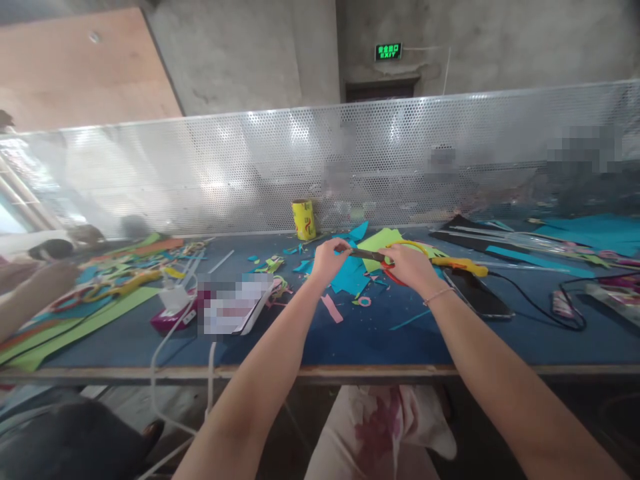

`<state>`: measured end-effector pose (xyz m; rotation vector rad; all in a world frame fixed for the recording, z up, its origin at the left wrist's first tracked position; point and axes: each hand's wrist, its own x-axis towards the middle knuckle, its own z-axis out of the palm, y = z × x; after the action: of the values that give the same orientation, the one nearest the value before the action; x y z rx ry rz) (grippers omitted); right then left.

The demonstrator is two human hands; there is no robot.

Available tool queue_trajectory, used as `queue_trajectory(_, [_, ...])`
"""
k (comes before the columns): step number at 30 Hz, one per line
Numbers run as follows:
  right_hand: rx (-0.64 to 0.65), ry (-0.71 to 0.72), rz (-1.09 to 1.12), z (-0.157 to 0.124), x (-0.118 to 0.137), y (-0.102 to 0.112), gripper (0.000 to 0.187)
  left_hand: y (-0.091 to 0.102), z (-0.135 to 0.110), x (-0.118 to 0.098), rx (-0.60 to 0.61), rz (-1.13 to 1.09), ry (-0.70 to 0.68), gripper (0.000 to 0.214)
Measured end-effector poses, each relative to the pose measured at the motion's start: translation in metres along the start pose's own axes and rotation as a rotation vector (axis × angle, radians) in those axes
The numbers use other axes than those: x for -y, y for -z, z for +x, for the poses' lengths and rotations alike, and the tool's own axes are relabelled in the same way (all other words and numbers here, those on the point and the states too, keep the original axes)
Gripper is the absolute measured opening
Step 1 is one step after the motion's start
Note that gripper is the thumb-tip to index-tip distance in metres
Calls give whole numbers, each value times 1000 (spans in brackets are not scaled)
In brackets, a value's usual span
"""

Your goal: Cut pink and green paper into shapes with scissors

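Note:
My right hand point(411, 268) grips a pair of scissors point(367, 255) by the handles; a red loop shows under the fingers and a yellow one behind the hand. The dark blades point left, toward my left hand point(329, 260). Its fingertips are pinched together at the blade tips; whatever sits between them is hidden. Beneath both hands lie blue paper pieces point(350, 277) and a light green sheet point(381, 245). Closer to me on the table are a pink paper strip point(331, 309) and a small pink ring-shaped piece point(365, 302).
A yellow glue gun point(460, 266) and a black phone point(477, 293) lie right of my right hand. A yellow roll point(304, 220) stands by the perforated metal screen point(225, 173). Left are a purple power strip point(173, 319), paper scraps and another person's arm point(35, 293).

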<state>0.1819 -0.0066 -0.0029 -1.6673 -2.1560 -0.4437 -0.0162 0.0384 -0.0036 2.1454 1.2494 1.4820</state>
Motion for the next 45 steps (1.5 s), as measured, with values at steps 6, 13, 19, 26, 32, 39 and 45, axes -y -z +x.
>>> queue_trajectory(6, [-47, -132, 234, 4, -4, -6, 33, -7, 0, 4, -164, -457, 266, 10])
queue_trajectory(13, [88, -115, 787, 5, 14, -13, 33, -14, -3, -2, -175, -955, 459, 18])
queue_trajectory(19, [144, -38, 893, 4, 24, -18, 33, -17, -5, -5, -120, -1037, 430, 14])
queue_trajectory(26, [119, 1, 930, 9, 21, -27, 32, -17, -5, -6, -132, -955, 406, 12])
queue_trajectory(32, [159, -13, 858, 2, 29, -13, 31, -17, -3, -5, -198, -945, 392, 17])
queue_trajectory(39, [197, -62, 924, 0, 32, -10, 37, -18, -4, -8, -192, -916, 388, 16])
queue_trajectory(45, [240, -58, 1001, -1, 30, -10, 41, -18, -6, -10, -182, -946, 389, 14])
